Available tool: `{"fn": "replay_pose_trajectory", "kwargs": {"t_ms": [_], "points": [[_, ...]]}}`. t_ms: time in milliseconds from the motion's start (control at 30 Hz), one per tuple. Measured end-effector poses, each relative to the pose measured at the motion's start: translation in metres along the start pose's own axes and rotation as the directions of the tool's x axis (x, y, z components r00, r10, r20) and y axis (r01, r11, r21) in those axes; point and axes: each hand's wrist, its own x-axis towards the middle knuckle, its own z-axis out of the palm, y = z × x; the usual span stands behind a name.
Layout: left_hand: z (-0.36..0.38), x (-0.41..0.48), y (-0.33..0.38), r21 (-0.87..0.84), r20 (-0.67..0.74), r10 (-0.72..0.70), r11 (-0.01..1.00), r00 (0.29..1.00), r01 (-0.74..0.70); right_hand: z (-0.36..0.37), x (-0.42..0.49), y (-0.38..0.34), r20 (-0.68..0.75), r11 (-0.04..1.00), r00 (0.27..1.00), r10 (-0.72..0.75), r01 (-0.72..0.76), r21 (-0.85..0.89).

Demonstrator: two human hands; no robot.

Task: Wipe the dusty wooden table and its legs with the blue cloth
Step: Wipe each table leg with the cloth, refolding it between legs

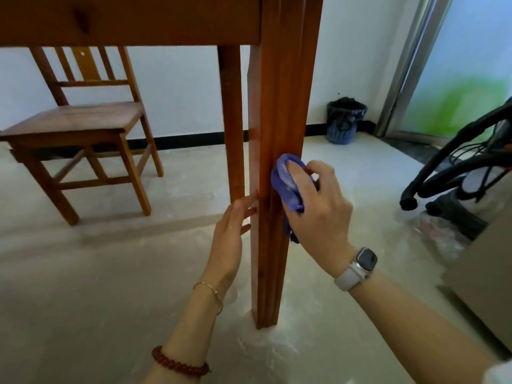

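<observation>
Partway down the near table leg, well below the tabletop's wooden apron, the right grip was clamped around the bunched blue cloth and pressed it against the leg's grooved front face. The left grip lay apart, fingers straight, its fingertips touching the leg's left side just beside the cloth. White dust lay on the floor around the leg's foot, and a wooden chair stood beyond, well apart.
</observation>
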Motion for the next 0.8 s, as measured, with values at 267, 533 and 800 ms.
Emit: {"fn": "replay_pose_trajectory", "kwargs": {"t_ms": [267,533,800], "points": [[-0.002,0.000,-0.004,0.031,0.017,-0.038,0.999,0.999,0.038,0.008,-0.051,0.002,0.236,0.975,0.948,-0.214,0.223,-0.012],[-0.004,0.005,-0.006,0.034,0.036,-0.035,0.999,0.999,0.034,0.020,-0.056,0.008,0.157,0.978,0.973,-0.170,0.147,0.145],[-0.008,-0.001,-0.002,0.038,0.079,-0.048,0.998,0.996,0.045,0.017,-0.072,0.012,0.143,0.981,0.987,-0.080,0.052,0.186]]}}
